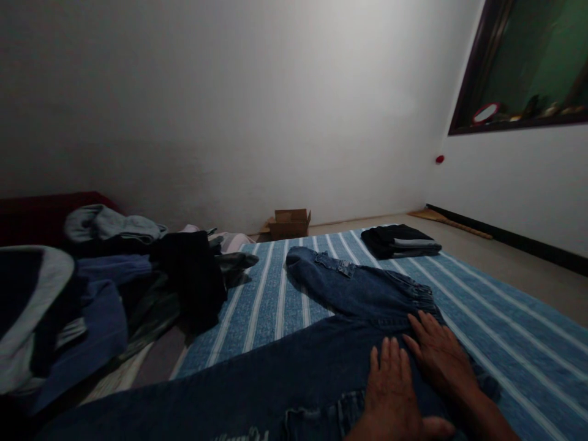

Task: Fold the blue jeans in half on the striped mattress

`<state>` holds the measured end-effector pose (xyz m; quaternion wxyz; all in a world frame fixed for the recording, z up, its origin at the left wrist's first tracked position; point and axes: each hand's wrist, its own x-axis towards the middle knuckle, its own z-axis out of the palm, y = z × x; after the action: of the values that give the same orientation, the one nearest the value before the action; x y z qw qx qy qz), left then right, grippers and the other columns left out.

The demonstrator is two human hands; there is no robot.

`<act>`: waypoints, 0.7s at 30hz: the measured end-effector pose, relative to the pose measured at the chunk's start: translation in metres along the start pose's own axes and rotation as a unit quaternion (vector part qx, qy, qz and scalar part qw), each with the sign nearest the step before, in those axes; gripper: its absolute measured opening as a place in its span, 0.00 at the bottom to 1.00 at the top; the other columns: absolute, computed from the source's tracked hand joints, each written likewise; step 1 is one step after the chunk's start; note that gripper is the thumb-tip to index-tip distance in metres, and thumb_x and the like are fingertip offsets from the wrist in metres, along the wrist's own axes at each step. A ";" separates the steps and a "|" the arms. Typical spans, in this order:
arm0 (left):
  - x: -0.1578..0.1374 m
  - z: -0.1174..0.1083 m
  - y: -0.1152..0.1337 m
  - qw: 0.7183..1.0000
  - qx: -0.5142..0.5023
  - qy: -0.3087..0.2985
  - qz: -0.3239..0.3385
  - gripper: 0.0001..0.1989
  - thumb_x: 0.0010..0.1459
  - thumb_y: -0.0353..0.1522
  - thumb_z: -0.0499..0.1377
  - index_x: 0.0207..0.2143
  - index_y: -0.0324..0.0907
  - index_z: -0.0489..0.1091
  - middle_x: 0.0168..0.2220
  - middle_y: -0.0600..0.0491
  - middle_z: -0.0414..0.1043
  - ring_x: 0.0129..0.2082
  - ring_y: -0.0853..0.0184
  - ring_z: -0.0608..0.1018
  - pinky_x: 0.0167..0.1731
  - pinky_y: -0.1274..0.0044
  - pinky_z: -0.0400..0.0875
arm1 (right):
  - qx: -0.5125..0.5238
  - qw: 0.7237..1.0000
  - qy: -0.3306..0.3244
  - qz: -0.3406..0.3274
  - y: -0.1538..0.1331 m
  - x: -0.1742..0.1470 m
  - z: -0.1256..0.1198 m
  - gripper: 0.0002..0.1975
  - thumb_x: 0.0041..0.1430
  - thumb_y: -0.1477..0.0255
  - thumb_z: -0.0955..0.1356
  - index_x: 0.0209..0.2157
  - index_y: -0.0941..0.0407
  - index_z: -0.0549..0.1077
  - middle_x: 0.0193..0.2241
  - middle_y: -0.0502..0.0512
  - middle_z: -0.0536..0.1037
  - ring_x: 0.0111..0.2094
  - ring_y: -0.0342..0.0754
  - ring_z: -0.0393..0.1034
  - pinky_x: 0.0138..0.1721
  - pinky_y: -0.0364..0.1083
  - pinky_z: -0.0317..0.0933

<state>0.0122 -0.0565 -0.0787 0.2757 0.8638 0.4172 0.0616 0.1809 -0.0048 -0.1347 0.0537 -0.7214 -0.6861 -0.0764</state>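
Note:
A pair of dark blue denim trousers lies spread on the bed, with an elastic waistband and patch pockets on the legs. One leg stretches toward the left foreground; the other is bent away toward the far side. My left hand rests palm down on the denim, fingers extended. Just to its right, my right hand lies flat near the waistband, its fingers stretched out and thumb apart. Neither hand grips the cloth. Part of the waist is hidden under my right hand and forearm.
A blue striped sheet covers the bed. Dark folded clothes are stacked at its far right. Heaped loose clothes fill the left side. Beyond the bed are a cardboard box, a broom on the floor, and a window.

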 end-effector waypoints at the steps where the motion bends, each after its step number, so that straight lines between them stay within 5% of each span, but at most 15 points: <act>1: -0.001 -0.001 0.001 1.000 -0.004 -0.001 -0.002 0.54 0.52 0.62 0.40 0.64 0.25 0.36 0.65 0.35 0.26 0.65 0.52 0.32 0.62 0.57 0.30 | 0.002 1.000 0.003 0.001 0.001 0.000 0.001 0.28 0.63 0.59 0.57 0.60 0.57 0.61 0.62 0.62 0.57 0.63 0.57 0.47 0.60 0.57 0.44; 10: -0.007 -0.014 0.006 1.000 -0.006 -0.007 -0.004 0.53 0.52 0.61 0.43 0.64 0.28 0.37 0.65 0.36 0.28 0.65 0.52 0.35 0.63 0.58 0.34 | 0.013 1.000 0.011 0.001 0.004 0.000 0.007 0.29 0.62 0.58 0.57 0.60 0.57 0.61 0.62 0.62 0.57 0.63 0.57 0.48 0.59 0.57 0.45; 21: -0.003 -0.003 0.001 1.000 0.010 0.003 -0.006 0.53 0.53 0.61 0.42 0.64 0.29 0.36 0.65 0.38 0.29 0.65 0.51 0.36 0.63 0.58 0.36 | 0.021 0.999 0.030 -0.004 0.007 0.000 0.012 0.29 0.62 0.58 0.56 0.59 0.58 0.62 0.61 0.62 0.59 0.62 0.58 0.50 0.59 0.57 0.46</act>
<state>0.0106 -0.0580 -0.0755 0.2657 0.8639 0.4239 0.0584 0.1884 -0.0033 -0.1458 0.0896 -0.7144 -0.6889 -0.0837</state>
